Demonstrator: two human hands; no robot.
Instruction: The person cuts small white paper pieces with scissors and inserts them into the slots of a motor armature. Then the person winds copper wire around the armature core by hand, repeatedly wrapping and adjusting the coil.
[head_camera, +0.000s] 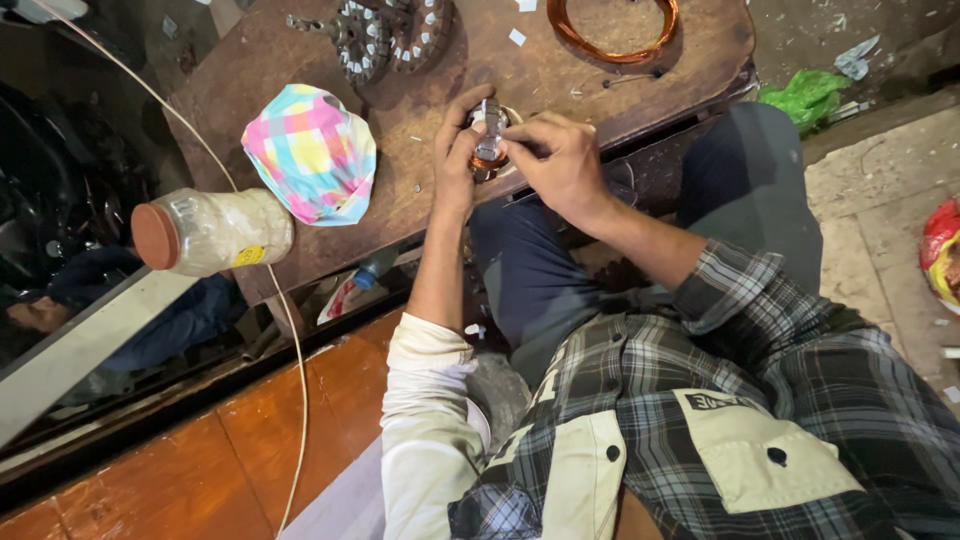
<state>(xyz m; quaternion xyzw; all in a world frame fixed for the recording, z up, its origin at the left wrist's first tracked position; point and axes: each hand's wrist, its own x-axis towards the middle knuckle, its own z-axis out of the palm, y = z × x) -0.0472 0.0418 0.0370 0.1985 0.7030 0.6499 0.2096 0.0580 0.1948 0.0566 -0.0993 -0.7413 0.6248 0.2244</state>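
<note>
My left hand (455, 150) and my right hand (560, 160) meet at the near edge of a low brown wooden table (420, 215). Between them they hold a small metal motor part (489, 140) wound with copper wire. The left thumb and fingers wrap its left side. The right fingers pinch it from the right. Much of the part is hidden by the fingers.
A pastel checked cloth (312, 152) lies left of my hands. A plastic jar with a brown lid (210, 232) lies on its side at the table's left edge. Two round toothed motor cores (390, 35) and a copper wire coil (612, 25) sit farther back. A thin white cable (290, 330) runs down the left.
</note>
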